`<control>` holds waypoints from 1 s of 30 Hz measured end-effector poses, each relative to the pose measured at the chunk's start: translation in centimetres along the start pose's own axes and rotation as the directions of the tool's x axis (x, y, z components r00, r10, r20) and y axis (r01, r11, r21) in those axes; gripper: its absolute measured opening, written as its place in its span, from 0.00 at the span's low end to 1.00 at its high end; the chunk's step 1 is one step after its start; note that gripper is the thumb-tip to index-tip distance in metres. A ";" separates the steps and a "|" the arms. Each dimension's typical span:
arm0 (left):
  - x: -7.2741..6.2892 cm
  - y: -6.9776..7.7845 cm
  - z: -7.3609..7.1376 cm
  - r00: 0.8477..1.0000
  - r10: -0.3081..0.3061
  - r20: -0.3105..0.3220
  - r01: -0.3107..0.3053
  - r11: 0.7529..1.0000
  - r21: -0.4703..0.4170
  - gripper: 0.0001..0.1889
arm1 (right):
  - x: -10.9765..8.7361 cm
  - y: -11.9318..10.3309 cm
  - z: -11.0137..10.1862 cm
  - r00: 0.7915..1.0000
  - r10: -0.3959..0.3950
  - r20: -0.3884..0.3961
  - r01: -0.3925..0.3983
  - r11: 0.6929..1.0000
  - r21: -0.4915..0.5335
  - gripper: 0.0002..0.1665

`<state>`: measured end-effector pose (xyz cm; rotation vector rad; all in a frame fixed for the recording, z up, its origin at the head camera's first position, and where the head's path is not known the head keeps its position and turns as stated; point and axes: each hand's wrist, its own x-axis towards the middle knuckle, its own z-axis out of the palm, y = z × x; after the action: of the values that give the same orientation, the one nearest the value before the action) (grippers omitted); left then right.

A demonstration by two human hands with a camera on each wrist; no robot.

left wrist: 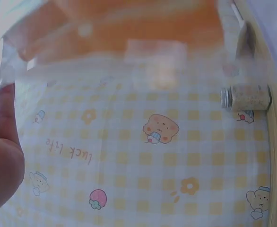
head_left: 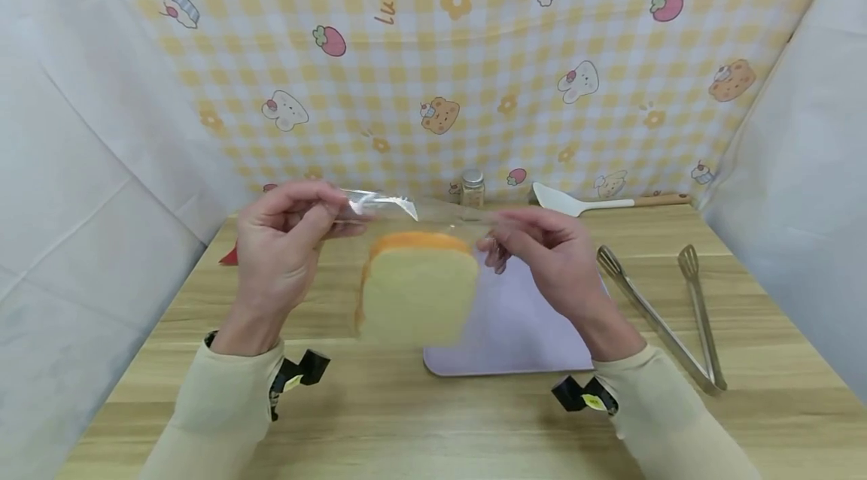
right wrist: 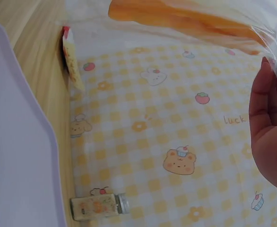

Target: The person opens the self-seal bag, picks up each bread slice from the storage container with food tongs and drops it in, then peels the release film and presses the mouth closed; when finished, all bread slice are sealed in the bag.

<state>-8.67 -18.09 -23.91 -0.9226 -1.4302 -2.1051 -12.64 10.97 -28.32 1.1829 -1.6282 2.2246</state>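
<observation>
Between the two raised hands hangs a clear plastic bag (head_left: 386, 203) with a block of sliced bread (head_left: 420, 292) in it. The left hand (head_left: 281, 254) pinches the bag's upper left end with thumb and fingers. At the opposite upper end, the right hand (head_left: 558, 258) grips the film between curled fingers and thumb. The bread's orange-brown crust (right wrist: 190, 21) shows through the film in the right wrist view. In the left wrist view the crust (left wrist: 129, 28) is blurred along the top, and part of the left hand (left wrist: 4, 161) shows at the side.
A pale purple board (head_left: 521, 322) lies behind the bag on the wooden table. Metal tongs (head_left: 653, 318) lie spread at the right. Along the patterned backdrop are a small seasoning jar (head_left: 473, 189) and a white spatula (head_left: 558, 202). A red-topped packet (right wrist: 71, 59) stands at the back left.
</observation>
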 end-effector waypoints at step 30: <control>0.0 0.0 0.0 0.995 0.033 0.094 -0.035 0.999 0.018 0.05 | 1.5 -1.6 -0.7 0.989 -0.117 -0.095 0.139 0.949 0.284 0.09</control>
<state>-8.67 -18.11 -23.88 -1.0432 -1.4678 -2.0441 -13.17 11.75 -26.15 1.2106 -1.1879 2.4492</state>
